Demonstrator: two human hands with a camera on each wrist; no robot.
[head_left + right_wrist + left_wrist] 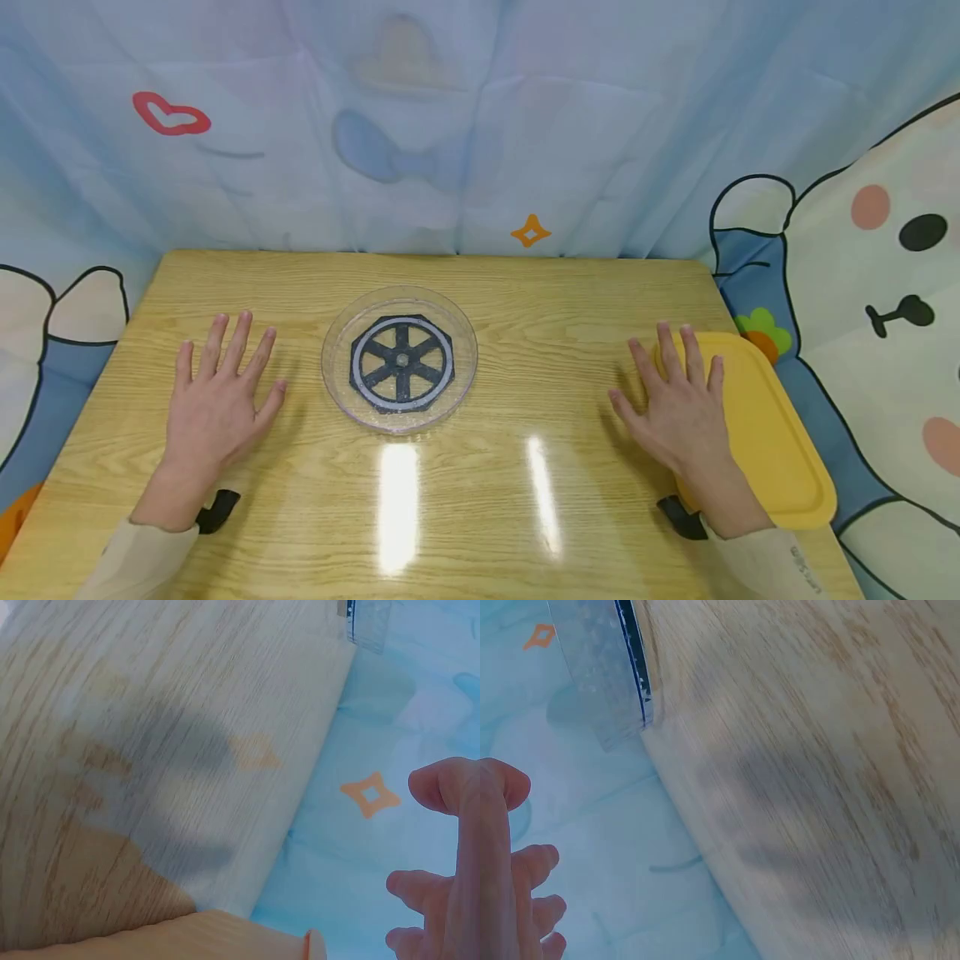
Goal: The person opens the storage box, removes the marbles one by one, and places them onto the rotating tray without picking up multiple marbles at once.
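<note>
My left hand (217, 408) hovers palm down over the left part of the table, its fingers spread and nothing held. To its right stands a round clear dish (337, 398) containing a dark six-spoked wheel-like piece (402, 383) with a pale ring. Over on the right, my right hand (681, 417) is also spread palm down, partly above the left edge of a yellow tray (780, 450), and holds nothing. The left wrist view catches the clear dish (592, 675) from the side, apart from the fingers. In the right wrist view the tray's edge (225, 937) shows below.
The wooden table (525, 333) ends at a light blue curtain (450, 125) printed with cartoon figures. Dark straps (219, 511) sit at both wrists. Bright reflections lie on the tabletop between the hands.
</note>
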